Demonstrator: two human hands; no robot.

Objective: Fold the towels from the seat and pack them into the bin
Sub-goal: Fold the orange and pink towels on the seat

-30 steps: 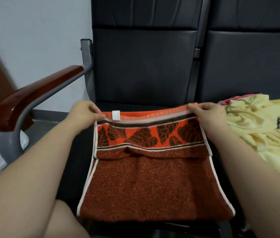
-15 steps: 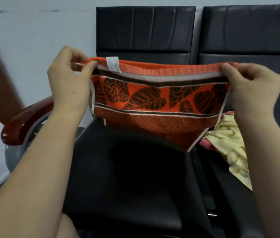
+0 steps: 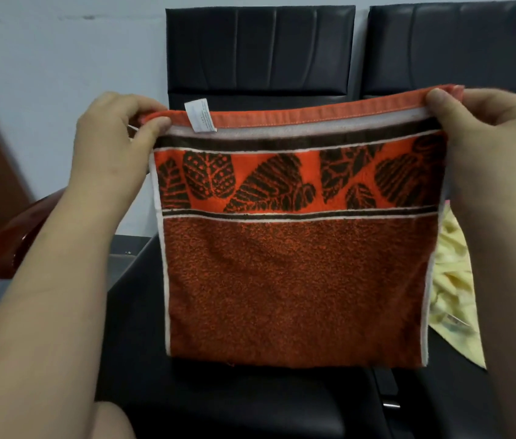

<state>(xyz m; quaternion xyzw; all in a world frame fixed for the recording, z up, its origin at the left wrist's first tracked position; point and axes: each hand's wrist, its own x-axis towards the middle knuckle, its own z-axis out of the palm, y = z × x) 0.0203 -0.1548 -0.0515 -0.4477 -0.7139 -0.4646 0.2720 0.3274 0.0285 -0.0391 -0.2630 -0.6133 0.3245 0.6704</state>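
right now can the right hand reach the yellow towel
Probably not yet: the right hand pinches a corner of the orange towel. The yellow towel lies just below it, with nothing else between.

The towel (image 3: 294, 280) is mottled rust-orange and dark brown over its lower part, with a thin white border down both sides. Across its upper part runs a bright orange band printed with dark brown veined leaves. A brown stripe between white lines frames the band below; above it come a broader brown stripe, a whitish stripe and a plain orange hem. The label (image 3: 200, 115) on the hem is white with small grey print. The yellow towel (image 3: 453, 280) is pale and plain. The seat (image 3: 250, 407) is black, the armrest (image 3: 13, 245) glossy reddish-brown, the wall (image 3: 60, 58) pale grey-white.
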